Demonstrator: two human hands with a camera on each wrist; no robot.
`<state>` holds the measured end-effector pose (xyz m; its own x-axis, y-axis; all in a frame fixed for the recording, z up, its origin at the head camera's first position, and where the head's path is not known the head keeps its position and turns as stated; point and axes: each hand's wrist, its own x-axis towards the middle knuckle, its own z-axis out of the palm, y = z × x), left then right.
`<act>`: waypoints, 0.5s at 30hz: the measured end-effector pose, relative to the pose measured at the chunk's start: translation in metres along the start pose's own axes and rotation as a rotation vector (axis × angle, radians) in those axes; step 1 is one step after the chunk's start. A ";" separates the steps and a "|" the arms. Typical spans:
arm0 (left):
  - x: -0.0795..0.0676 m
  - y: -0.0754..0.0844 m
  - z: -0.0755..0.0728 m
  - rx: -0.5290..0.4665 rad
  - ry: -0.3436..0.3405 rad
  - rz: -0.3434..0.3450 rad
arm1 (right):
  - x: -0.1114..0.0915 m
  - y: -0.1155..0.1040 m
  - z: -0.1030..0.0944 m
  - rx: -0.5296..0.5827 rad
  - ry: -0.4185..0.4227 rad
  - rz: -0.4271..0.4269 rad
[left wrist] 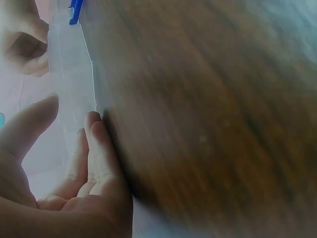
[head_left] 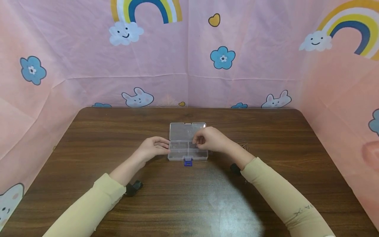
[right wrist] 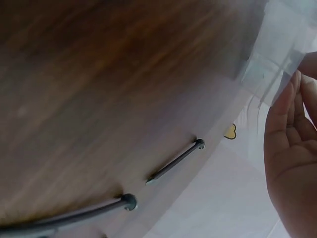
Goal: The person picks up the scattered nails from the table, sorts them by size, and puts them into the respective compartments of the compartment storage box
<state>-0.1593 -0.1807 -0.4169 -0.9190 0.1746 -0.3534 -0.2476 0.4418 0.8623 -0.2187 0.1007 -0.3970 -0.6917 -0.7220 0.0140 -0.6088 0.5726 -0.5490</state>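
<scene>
A clear plastic compartment box (head_left: 178, 155) lies on the table with its lid (head_left: 179, 131) folded back and a blue latch (head_left: 188, 162) at the front. Dividers split it into several compartments. My left hand (head_left: 152, 148) is at the box's left side, its fairly straight fingers (left wrist: 96, 144) along the wall and the thumb raised apart. Over the back right compartment, my right hand (head_left: 211, 140) bends its fingers down, fingertips close together. Whether something small is between those fingertips, I cannot tell.
Right of the box, partly behind my right forearm, lie several thin metal pieces (head_left: 245, 145). Close up, they are nail-like pieces (right wrist: 176, 162) with round heads. Dark straps (head_left: 134, 188) sit on both wrists. Patterned cloth (head_left: 189, 59) hangs behind the brown table (head_left: 124, 121) and beside it.
</scene>
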 end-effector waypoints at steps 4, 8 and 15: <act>0.000 0.000 0.001 0.007 0.015 -0.009 | -0.003 0.002 0.000 0.067 0.009 -0.006; 0.001 0.000 0.002 0.019 0.023 -0.020 | -0.009 0.006 -0.003 0.144 0.030 0.004; 0.003 -0.001 0.002 0.020 0.028 -0.024 | -0.022 0.016 -0.018 0.216 0.121 0.069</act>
<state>-0.1608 -0.1787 -0.4191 -0.9211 0.1394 -0.3636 -0.2640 0.4629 0.8462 -0.2198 0.1330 -0.3911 -0.7781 -0.6250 0.0629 -0.4703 0.5133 -0.7178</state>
